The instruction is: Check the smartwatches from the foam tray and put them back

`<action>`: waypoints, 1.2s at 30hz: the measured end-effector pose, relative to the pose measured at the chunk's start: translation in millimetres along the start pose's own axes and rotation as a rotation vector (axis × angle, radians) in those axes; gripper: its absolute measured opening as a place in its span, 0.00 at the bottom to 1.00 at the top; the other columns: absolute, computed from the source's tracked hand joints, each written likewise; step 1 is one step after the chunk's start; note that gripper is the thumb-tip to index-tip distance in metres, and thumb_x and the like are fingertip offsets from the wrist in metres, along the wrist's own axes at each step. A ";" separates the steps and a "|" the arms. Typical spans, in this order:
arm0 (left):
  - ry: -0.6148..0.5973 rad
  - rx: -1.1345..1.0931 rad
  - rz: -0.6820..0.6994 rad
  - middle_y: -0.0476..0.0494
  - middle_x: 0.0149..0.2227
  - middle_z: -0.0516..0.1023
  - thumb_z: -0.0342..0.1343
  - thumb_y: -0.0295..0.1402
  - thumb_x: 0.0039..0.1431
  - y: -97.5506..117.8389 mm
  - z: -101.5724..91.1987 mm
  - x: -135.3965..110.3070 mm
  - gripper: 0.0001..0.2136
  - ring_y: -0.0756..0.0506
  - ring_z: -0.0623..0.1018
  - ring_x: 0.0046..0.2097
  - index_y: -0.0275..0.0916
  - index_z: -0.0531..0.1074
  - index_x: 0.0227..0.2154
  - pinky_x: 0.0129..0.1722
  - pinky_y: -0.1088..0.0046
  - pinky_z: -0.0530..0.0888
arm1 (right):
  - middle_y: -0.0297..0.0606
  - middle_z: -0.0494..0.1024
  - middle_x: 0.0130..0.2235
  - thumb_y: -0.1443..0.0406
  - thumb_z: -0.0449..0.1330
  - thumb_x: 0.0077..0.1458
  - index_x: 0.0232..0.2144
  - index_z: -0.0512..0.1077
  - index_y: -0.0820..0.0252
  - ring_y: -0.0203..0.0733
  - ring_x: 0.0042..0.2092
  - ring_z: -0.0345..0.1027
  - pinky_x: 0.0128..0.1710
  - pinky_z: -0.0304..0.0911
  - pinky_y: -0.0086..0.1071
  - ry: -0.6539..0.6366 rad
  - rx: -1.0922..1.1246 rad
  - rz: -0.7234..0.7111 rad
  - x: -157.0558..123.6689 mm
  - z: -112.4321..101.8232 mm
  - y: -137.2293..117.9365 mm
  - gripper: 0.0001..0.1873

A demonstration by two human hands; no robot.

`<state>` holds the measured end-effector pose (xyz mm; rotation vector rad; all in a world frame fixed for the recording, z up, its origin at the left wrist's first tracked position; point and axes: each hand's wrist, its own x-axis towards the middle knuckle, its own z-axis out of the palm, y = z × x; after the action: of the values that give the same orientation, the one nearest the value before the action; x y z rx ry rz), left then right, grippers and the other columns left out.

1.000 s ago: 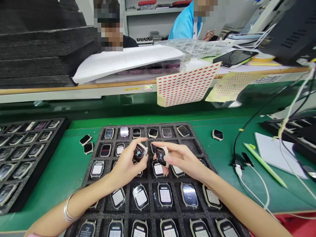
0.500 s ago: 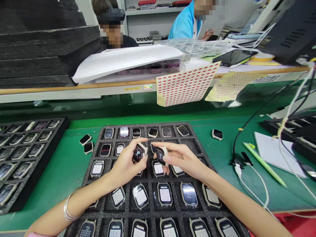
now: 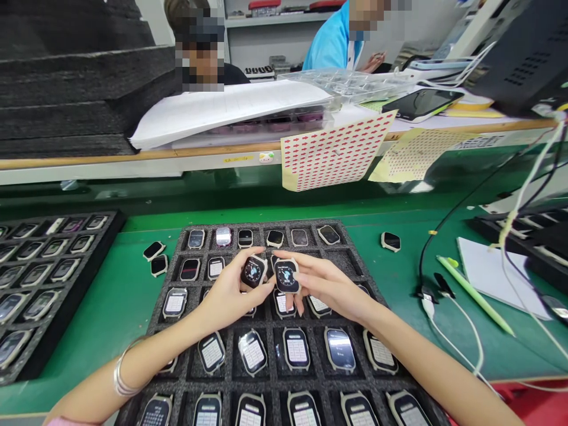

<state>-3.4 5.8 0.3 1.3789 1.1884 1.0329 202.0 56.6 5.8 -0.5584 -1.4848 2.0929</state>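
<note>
My left hand [image 3: 233, 290] grips a strapless smartwatch [image 3: 254, 271] whose lit screen shows a dial. Close beside it, a second smartwatch [image 3: 287, 276] with a similar lit dial is held by my right hand [image 3: 326, 283]. Both watches are tilted with their screens facing me, above a black foam tray [image 3: 228, 331]. Smartwatches sit in many of its compartments; several, such as the watch [image 3: 296, 349] below my right hand, show white grid-like screens. My hands and forearms hide some of the middle compartments.
Another foam tray of watches [image 3: 66, 296] lies at left. Loose watches [image 3: 158, 265] rest between the trays, and one watch [image 3: 390, 241] lies at right. Cables [image 3: 461, 331], a green pen [image 3: 477, 296] and white paper [image 3: 501, 275] lie further right. Two people sit beyond the shelf [image 3: 199, 155].
The watch in my right hand has turned so its screen faces me more fully, and it has come closer to the left one. The left watch has tilted slightly.
</note>
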 end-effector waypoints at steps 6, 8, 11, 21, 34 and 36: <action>-0.030 -0.480 -0.183 0.41 0.40 0.74 0.56 0.28 0.53 3.9 0.2 3.2 0.19 0.44 0.77 0.40 0.37 0.62 0.49 0.37 0.67 0.75 | 0.46 0.74 0.42 0.63 0.59 0.57 0.53 0.64 0.62 0.40 0.30 0.73 0.23 0.67 0.28 0.134 -0.010 0.025 1.5 0.8 0.3 0.22; -0.011 -0.550 -0.205 0.41 0.41 0.75 0.53 0.26 0.54 4.5 -0.2 3.5 0.18 0.43 0.76 0.43 0.37 0.62 0.49 0.41 0.65 0.74 | 0.45 0.75 0.41 0.64 0.59 0.56 0.55 0.63 0.61 0.39 0.29 0.73 0.21 0.67 0.27 0.196 -0.026 0.030 1.0 -0.1 0.6 0.24; 0.003 -0.575 -0.216 0.41 0.40 0.76 0.51 0.26 0.54 3.4 -0.4 3.6 0.19 0.43 0.76 0.44 0.38 0.62 0.50 0.43 0.63 0.73 | 0.47 0.76 0.42 0.65 0.58 0.57 0.58 0.60 0.59 0.39 0.27 0.74 0.20 0.66 0.27 0.227 -0.032 0.031 -0.1 -2.0 0.6 0.27; -0.034 -0.474 -0.124 0.42 0.43 0.76 0.50 0.25 0.53 -6.6 0.3 3.7 0.21 0.42 0.75 0.46 0.40 0.64 0.51 0.43 0.63 0.75 | 0.49 0.76 0.46 0.65 0.57 0.60 0.60 0.58 0.58 0.40 0.29 0.75 0.21 0.68 0.26 0.121 -0.053 -0.023 -1.2 -8.4 3.3 0.27; 0.031 -0.213 -0.063 0.45 0.38 0.73 0.57 0.30 0.54 -5.5 0.7 5.6 0.19 0.46 0.75 0.36 0.40 0.63 0.49 0.34 0.71 0.73 | 0.49 0.71 0.52 0.63 0.59 0.60 0.63 0.51 0.56 0.40 0.37 0.74 0.28 0.71 0.30 0.072 -0.126 -0.054 -5.7 2.2 0.1 0.33; 0.076 -0.110 -0.046 0.49 0.35 0.71 0.58 0.31 0.53 -5.7 0.0 6.2 0.19 0.49 0.73 0.31 0.41 0.64 0.48 0.33 0.72 0.71 | 0.49 0.69 0.54 0.63 0.56 0.62 0.64 0.49 0.56 0.41 0.39 0.73 0.32 0.72 0.33 0.051 -0.090 -0.061 -5.3 3.2 -1.3 0.32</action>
<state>-3.2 12.0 -5.3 1.2304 1.1953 1.1101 204.4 51.4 8.3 -0.5879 -1.5542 1.9591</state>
